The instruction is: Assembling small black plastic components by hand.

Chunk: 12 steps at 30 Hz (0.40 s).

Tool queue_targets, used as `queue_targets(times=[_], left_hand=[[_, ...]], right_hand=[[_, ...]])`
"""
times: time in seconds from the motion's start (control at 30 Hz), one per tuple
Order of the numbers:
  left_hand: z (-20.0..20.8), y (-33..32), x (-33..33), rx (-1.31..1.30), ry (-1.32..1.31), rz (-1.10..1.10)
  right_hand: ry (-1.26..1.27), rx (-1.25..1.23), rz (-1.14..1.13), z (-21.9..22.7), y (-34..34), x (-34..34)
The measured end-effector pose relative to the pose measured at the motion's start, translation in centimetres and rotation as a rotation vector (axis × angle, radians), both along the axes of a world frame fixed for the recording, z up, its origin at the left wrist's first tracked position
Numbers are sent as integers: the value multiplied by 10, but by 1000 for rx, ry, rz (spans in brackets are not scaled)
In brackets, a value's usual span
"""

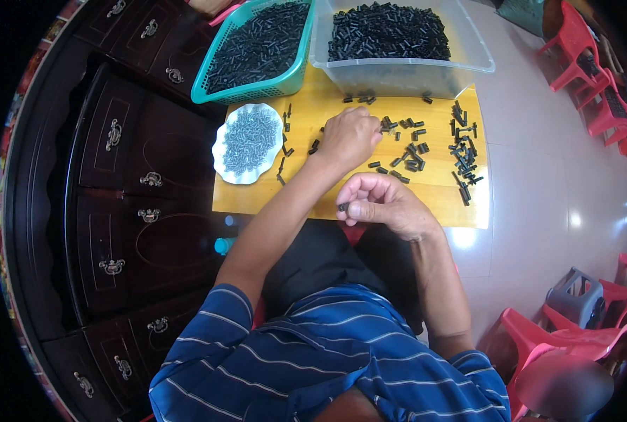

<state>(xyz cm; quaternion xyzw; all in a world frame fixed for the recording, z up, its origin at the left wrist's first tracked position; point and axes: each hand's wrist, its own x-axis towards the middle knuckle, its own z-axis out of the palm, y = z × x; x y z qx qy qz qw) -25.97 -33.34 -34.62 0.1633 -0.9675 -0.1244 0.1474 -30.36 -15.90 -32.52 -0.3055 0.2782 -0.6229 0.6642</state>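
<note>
My left hand [350, 139] reaches across the yellow table with its back upward and its fingers curled. Its fingertips are at a group of short black cylinders [413, 156]; what they hold, if anything, is hidden. Nearer to me, my right hand [387, 205] pinches a small black cylinder [343, 207] between thumb and fingers, at the table's front edge. Thin black pieces [464, 158], some with narrow stems, lie in a heap along the right side. A white scalloped dish [222, 170] of small silvery metal parts stands at the left.
At the back are a green basket [199, 90] and a clear plastic bin [398, 79], both filled with black pieces. A thin row of black parts [285, 141] runs beside the dish. Dark drawers [116, 232] flank the table's left; red stools [538, 337] stand on the right.
</note>
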Motion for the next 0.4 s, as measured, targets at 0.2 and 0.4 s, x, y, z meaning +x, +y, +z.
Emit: queue_targets(times=[0.2,0.4], left_hand=[[-1,0,-4,-60,-7,-36],[-6,-2,5,-10,36,-84]], right_hand=[[6,-23,41,0,0,-2],[-8,21,4,-1,0,-1]])
